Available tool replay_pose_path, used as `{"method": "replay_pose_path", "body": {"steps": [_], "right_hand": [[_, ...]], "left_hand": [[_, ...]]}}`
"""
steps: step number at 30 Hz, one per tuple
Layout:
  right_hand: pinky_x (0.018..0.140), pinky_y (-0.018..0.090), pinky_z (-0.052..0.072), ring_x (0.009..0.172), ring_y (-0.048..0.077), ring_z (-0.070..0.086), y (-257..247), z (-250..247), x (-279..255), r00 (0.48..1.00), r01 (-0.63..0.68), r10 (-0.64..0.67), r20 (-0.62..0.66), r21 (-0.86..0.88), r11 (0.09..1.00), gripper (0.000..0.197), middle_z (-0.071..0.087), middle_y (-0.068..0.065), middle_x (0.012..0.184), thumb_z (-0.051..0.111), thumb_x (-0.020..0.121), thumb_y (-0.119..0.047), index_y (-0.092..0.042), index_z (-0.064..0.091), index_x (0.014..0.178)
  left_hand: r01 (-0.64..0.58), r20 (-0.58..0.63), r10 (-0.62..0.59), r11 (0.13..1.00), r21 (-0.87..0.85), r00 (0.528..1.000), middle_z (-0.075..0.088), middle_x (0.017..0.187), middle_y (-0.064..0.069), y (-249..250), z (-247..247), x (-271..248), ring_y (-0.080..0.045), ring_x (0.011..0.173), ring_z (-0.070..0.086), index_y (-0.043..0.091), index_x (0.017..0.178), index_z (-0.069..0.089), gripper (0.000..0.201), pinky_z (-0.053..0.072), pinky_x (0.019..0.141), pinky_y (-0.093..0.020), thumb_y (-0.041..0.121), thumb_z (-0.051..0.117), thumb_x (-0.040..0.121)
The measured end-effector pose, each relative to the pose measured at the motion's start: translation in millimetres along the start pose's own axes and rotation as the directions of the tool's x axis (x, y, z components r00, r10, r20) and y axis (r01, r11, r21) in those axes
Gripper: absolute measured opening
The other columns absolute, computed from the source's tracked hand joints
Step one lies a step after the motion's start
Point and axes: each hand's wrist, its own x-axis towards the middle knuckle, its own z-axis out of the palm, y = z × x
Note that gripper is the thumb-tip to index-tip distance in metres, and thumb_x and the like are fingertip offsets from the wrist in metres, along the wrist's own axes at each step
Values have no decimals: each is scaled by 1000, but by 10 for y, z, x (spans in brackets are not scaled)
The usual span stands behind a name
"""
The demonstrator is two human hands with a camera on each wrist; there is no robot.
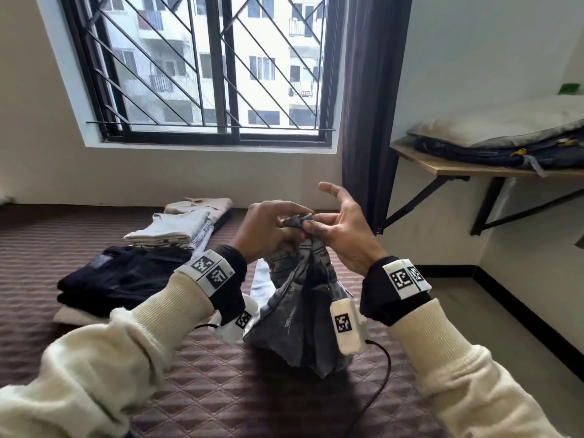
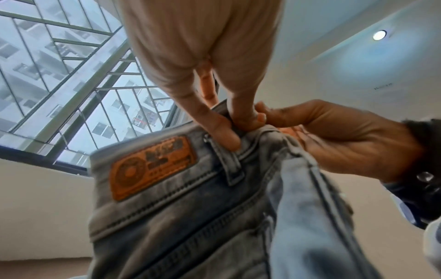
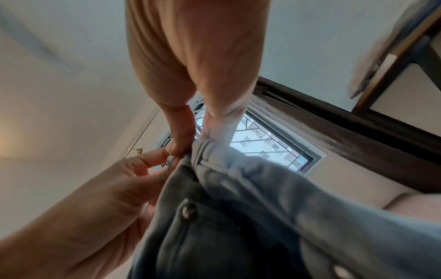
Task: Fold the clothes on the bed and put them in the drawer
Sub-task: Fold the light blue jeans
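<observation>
A pair of grey-blue jeans (image 1: 303,295) hangs from both hands above the bed (image 1: 221,390), its lower end resting on the quilt. My left hand (image 1: 271,226) pinches the waistband at the top, thumb and fingers curled on the denim. My right hand (image 1: 335,226) pinches the same waistband from the right with thumb and lower fingers, while its index finger sticks up free. In the left wrist view the jeans (image 2: 190,207) show an orange leather patch (image 2: 152,168) and a belt loop. In the right wrist view the jeans (image 3: 238,217) show a metal button (image 3: 188,210).
Folded clothes lie on the bed to the left: a black pair of trousers (image 1: 126,273) on a pale garment, white tops (image 1: 177,229) and a beige one (image 1: 202,205) behind. A wall shelf (image 1: 458,167) at right carries folded jeans and a cushion. A dark curtain (image 1: 373,105) hangs by the window.
</observation>
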Motion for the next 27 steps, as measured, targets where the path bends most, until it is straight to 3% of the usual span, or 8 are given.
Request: {"method": "replay_pose_path", "body": {"steps": [4, 7, 10, 13, 20, 23, 26, 27], "right_hand": [[79, 42, 59, 92, 32, 70, 128, -2, -36, 989, 50, -27, -147, 153, 987, 69, 68, 23, 102, 77, 75, 1, -12, 43, 133], [86, 33, 55, 105, 18, 65, 257, -99, -135, 969, 105, -126, -210, -110, 988, 67, 66, 8, 110, 87, 68, -19, -21, 51, 124], [86, 33, 54, 101, 12, 61, 599, -195, -259, 982, 0, -68, -176, -359, 933, 59, 64, -2, 107, 88, 66, -25, -24, 55, 115], [82, 43, 55, 93, 20, 62, 990, -236, -259, 952, -120, -68, -298, -568, 814, 43, 64, 1, 101, 71, 66, -37, -25, 57, 105], [75, 42, 49, 96, 45, 61, 994, -402, 168, 919, -280, -27, -393, -700, 657, 22, 68, 25, 97, 53, 79, -15, -7, 68, 94], [76, 42, 47, 96, 49, 60, 466, -802, 377, 740, -316, -167, -652, -555, 769, 23, 67, 31, 97, 53, 82, -10, -3, 69, 97], [74, 45, 45, 88, 48, 60, -105, -1064, 356, 434, -57, -480, -762, -555, 830, 31, 66, 29, 95, 42, 79, -16, -7, 62, 101], [71, 45, 45, 84, 47, 61, -183, -1051, 307, 381, 32, -576, -723, -612, 790, 33, 66, 26, 94, 40, 76, -17, -11, 57, 103]], "left_hand": [[-37, -162, 60, 989, 144, 985, 60, 59, 22, 38, 32, -9, 11, 57, 56, 13, 86, 75, 19, 38, 57, -4, 6, 81, 69], [10, -283, 33, 989, 149, 959, 69, 79, 2, -11, 4, 28, -11, 73, 64, 11, 85, 72, 18, 54, 71, -30, 12, 81, 69], [-6, -463, 97, 981, 193, 881, 68, 86, -6, 29, -91, 85, -15, 73, 57, 7, 87, 70, 18, 42, 69, -19, 12, 79, 73], [-27, -564, 136, 980, 196, 814, 62, 92, -5, 170, -207, 163, -11, 79, 52, 5, 91, 68, 20, 32, 67, -5, 12, 79, 76], [-324, -580, 473, 880, 348, 663, 56, 85, -12, 686, -353, 455, -12, 76, 49, -1, 84, 62, 17, 35, 70, 0, -9, 71, 71], [-426, -515, 621, 782, 455, 590, 56, 81, -17, 997, -463, 715, -14, 72, 46, -2, 80, 63, 20, 33, 68, 2, -16, 70, 68], [-471, -504, 654, 756, 454, 565, 53, 83, -14, 1282, -524, 985, -15, 74, 46, -2, 81, 62, 17, 34, 70, 2, -10, 72, 70], [-476, -516, 652, 758, 446, 555, 50, 83, -10, 1367, -530, 1074, -14, 75, 46, -1, 81, 62, 16, 35, 70, 1, -9, 71, 70]]}}
